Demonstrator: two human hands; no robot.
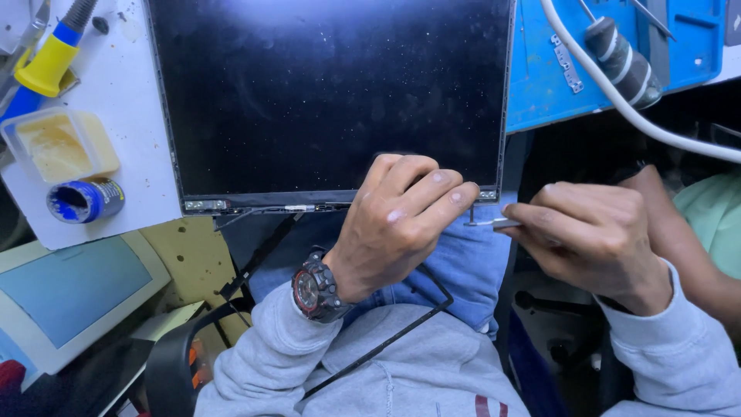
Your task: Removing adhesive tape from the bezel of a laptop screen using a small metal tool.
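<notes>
A dark flat screen panel [324, 93] lies on the bench with its near edge over my lap. My left hand [397, 224], a black and red watch on its wrist, presses its fingertips on the panel's lower right corner. My right hand [590, 232] pinches a thin metal tool [494, 223] whose tip sits at that same corner. A thin black bezel strip [386, 340] hangs loose from the panel's lower edge across my grey sweater.
A blue mat [548, 85] with a striped-handle tool [625, 66] and white cable [617, 96] lies right. At left are a yellow-handled tool [46, 66], a clear tub [58, 147], a blue tin [85, 201]. Another person's arm [687, 239] is at the right.
</notes>
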